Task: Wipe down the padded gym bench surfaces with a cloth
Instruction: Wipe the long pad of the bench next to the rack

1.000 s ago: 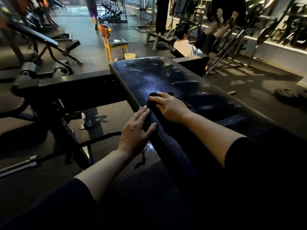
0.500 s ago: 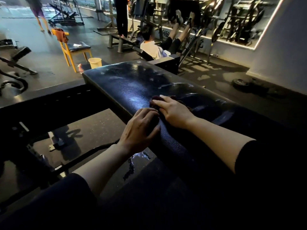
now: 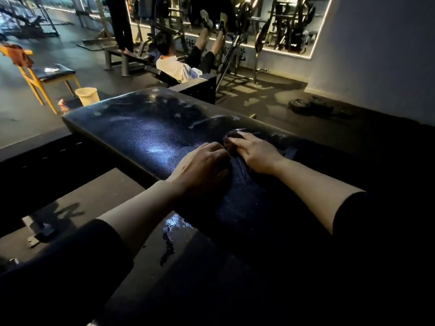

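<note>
A dim gym; the dark padded bench [image 3: 150,137] runs its long axis away from the person. On its top, the cloth [image 3: 231,138] lies bunched under the right hand [image 3: 255,154], fingers pressing it flat. The left hand [image 3: 202,168], fingers curled, touches the cloth's near edge; whether it grips I cannot tell. Unwiped pad lies beyond.
</note>
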